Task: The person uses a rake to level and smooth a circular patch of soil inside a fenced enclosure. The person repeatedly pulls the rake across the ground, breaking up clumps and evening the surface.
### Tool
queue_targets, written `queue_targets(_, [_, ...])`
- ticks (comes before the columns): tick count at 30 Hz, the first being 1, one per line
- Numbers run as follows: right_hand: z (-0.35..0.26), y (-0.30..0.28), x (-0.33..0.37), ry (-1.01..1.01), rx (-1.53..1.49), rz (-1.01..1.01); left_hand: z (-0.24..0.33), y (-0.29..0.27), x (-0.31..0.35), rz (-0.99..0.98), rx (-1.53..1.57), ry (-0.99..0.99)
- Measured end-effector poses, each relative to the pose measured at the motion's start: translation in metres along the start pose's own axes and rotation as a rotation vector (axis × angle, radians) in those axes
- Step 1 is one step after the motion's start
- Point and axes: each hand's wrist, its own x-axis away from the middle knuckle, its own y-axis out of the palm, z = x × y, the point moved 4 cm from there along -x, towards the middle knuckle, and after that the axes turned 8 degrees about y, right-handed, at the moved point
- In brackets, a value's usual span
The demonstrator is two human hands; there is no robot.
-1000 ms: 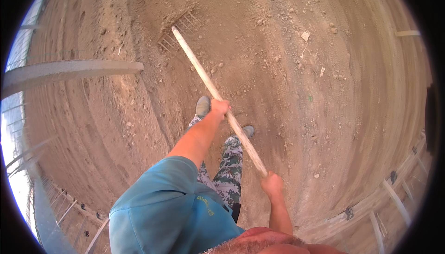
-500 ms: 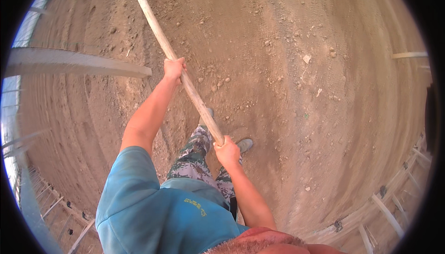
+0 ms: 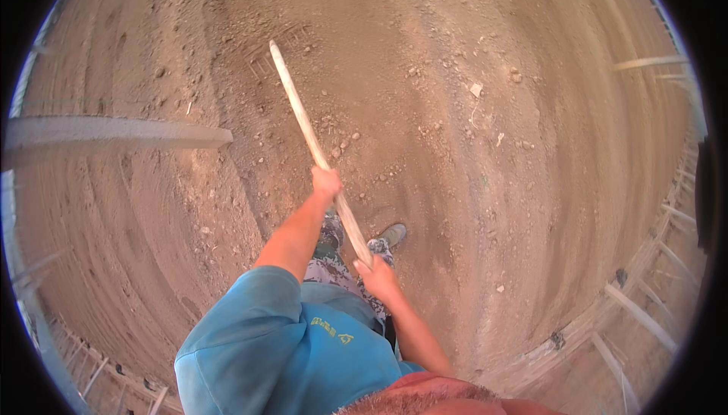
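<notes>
A rake with a long pale wooden handle slants across the dirt ground from far left to near middle. Its toothed head lies low at the far end, tines showing on both sides of the handle; it blends with the soil. My left hand is closed around the handle partway along. Nearer my body, my right hand grips the butt end. Below the handle are my camouflage trousers and one grey shoe.
A pale concrete-like post juts in from the left. Stones lie beside the handle, and a light scrap rests farther right. Another pale beam stands at the far right. Slanting posts line the lower right rim.
The rake has come back toward my body, and its head now shows on the ground. My left hand has moved nearer and to the right; my right hand has dropped slightly.
</notes>
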Motion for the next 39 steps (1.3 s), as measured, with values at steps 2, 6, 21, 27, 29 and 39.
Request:
queue_targets(2, [0.087,0.005,0.060,0.103,-0.049,0.035,-0.069,0.038,0.094,-0.094,0.168,-0.016])
queue_targets(6, [0.189,0.027,0.169,0.378,-0.018,0.048,-0.129,0.059,0.220,-0.339,0.261,-0.339])
queue_targets(21, [0.290,0.077,0.103,0.185,-0.096,0.394,-0.088,0.053,0.169,-0.140,0.393,-0.114])
queue_targets(27, [0.392,0.083,0.145,0.183,-0.198,0.354,-0.133,0.105,0.244,-0.146,0.268,0.047])
queue_targets(29, [0.447,0.089,0.181,0.269,-0.251,0.269,-0.179,0.146,0.294,-0.195,0.192,-0.007])
queue_targets(39, [0.609,0.122,0.370,0.591,-0.068,0.233,-0.399,0.230,0.484,-0.862,-0.333,-0.549])
